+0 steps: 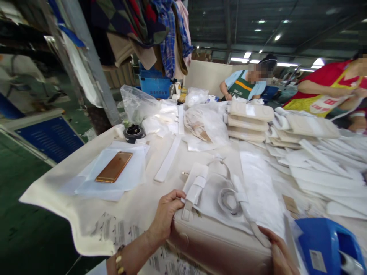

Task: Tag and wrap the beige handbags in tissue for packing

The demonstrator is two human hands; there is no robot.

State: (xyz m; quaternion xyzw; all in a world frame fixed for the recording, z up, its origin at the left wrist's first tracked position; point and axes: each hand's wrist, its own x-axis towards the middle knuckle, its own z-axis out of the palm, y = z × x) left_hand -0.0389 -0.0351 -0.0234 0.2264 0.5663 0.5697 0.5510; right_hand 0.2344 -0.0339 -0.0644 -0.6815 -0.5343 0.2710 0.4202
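Observation:
A cream handbag (pixel 220 244) lies on the table right in front of me, its base side towards me. White wrapping paper (pixel 212 198) covers its upper face, and a coiled strap (pixel 229 200) rests on that paper. White wrap goes around the strap ends on the left and right. My left hand (pixel 164 214) grips the bag's left corner, thumb and fingers closed near the strap tab. At the right corner, my right hand (pixel 278 248) holds the bag beside the other strap; its fingertips are partly hidden.
A phone (pixel 114 167) lies on white sheets at left, near a tape roll (pixel 133 133). Stacked cream bags (pixel 249 122) and piled white strips (pixel 327 164) stand right. A blue tape dispenser (pixel 329 244) sits close to my right hand. Two people work across the table.

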